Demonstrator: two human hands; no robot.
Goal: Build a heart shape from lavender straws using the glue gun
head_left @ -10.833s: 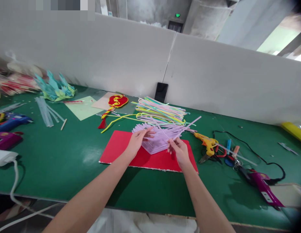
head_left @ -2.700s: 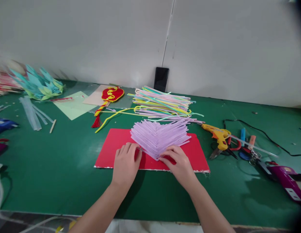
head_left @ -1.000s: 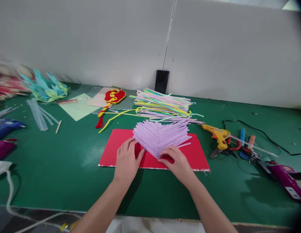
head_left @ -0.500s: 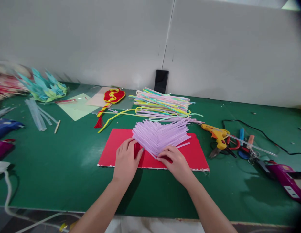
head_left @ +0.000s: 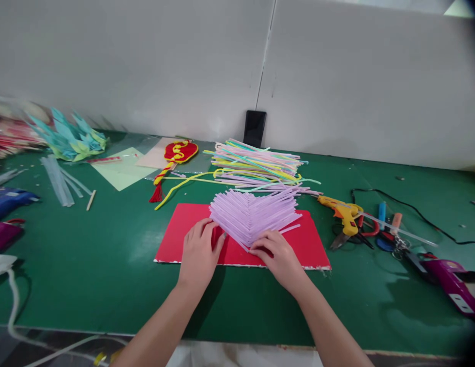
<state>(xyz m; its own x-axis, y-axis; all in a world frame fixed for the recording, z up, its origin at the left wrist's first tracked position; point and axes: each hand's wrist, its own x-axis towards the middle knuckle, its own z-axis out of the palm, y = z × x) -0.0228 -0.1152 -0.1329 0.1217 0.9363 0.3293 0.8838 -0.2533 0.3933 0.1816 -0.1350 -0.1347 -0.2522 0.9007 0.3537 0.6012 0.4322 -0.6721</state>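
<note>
Lilac pipe cleaners (head_left: 252, 214) lie side by side in a slanted, heart-like pattern that narrows to a point near me. They rest on a red board (head_left: 309, 244) with a worn white front edge. At the pattern's left edge is my left hand (head_left: 199, 250), its thumb apart from the fingers and nothing gripped. My right hand (head_left: 274, 254) is at the pattern's lower tip, thumb and forefinger pinched on the end of a lilac pipe cleaner. One loose lilac pipe cleaner (head_left: 291, 229) sticks out on the right side.
Behind the board lies a pile of coloured pipe cleaners (head_left: 256, 165), with a phone (head_left: 254, 127) against the wall. A red-yellow tasselled ornament (head_left: 180, 151) lies left of it. On the right are a yellow glue gun (head_left: 342, 211), pliers, a black cable (head_left: 409, 206) and a purple tool (head_left: 449, 285).
Almost nothing differs. My right hand has shifted very slightly to the right at the pattern's tip; my left hand stays in place.
</note>
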